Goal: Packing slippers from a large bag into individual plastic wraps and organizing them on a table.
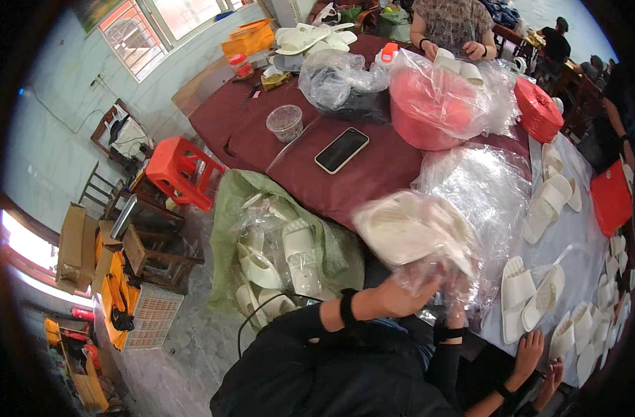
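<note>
At the near edge of a table [380, 174] covered in maroon cloth, white slippers [408, 226], blurred, are held up in crinkled, clear plastic [474, 260]. The plastic is grasped by the curled fingers of the left hand [408, 295]; the right hand [456, 299] is partly covered by film, and whether it is closed cannot be told. Just beyond, glossy transparent sheets [474, 181] are heaped. To their left, a dark-screened smartphone [342, 150] is laid flat. To the right, ribbed, open-toed slides [515, 306] are set out on pale grey sheeting [567, 260], with a co-worker's hand [529, 354] near them. A red package [611, 201] beside these is marked with a small pale emblem, too small to be read. To the left, film-wrapped slippers [303, 257] are held in a woven green sack [230, 201]. Farther back, a round clear tub [285, 124] and a spool of red twine [538, 111] are seen.
</note>
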Motion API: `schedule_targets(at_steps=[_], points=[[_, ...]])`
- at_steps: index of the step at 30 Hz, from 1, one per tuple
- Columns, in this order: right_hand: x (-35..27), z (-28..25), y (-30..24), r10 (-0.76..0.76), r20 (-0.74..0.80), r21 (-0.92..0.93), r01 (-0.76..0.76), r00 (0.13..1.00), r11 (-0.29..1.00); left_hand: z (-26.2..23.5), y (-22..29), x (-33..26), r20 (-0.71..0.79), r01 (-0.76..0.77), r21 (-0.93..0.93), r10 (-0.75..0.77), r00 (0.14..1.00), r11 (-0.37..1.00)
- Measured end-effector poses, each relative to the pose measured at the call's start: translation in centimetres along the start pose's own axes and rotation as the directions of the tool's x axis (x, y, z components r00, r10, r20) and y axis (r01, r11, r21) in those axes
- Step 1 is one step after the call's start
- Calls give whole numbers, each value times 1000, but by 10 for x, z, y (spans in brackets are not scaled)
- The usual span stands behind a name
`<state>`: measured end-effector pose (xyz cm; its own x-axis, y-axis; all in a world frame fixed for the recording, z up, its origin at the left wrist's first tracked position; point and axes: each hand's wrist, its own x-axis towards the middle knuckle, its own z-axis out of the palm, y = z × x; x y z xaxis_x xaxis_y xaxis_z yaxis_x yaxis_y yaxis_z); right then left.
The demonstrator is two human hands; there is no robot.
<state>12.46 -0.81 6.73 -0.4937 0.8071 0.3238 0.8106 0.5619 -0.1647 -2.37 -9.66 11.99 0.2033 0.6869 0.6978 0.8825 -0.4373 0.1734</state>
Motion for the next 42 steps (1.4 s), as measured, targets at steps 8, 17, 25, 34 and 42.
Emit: schedule_targets(at_steps=[8, 17, 25, 34, 42], points=[[2, 47, 43, 104, -124, 125, -88, 987, 988, -80, -49, -59, -255, 756, -57, -741, 621, 652], [2, 46, 40, 114, -104, 137, -99, 988, 986, -48, -63, -133, -340, 567, -746, -932, 128, 350], [2, 40, 41, 113, -124, 154, -93, 986, 984, -45, -70, -139, -200, 457, -872, -980, -4, 176], [2, 43, 44, 124, -123, 143, -106, 985, 984, -45, -77, -169, 293, 138, -923, -888, -355, -359], [3, 42, 41, 118, -122, 159, -97, 986, 982, -86, -96, -196, 540, 418, -612, -741, -399, -671]])
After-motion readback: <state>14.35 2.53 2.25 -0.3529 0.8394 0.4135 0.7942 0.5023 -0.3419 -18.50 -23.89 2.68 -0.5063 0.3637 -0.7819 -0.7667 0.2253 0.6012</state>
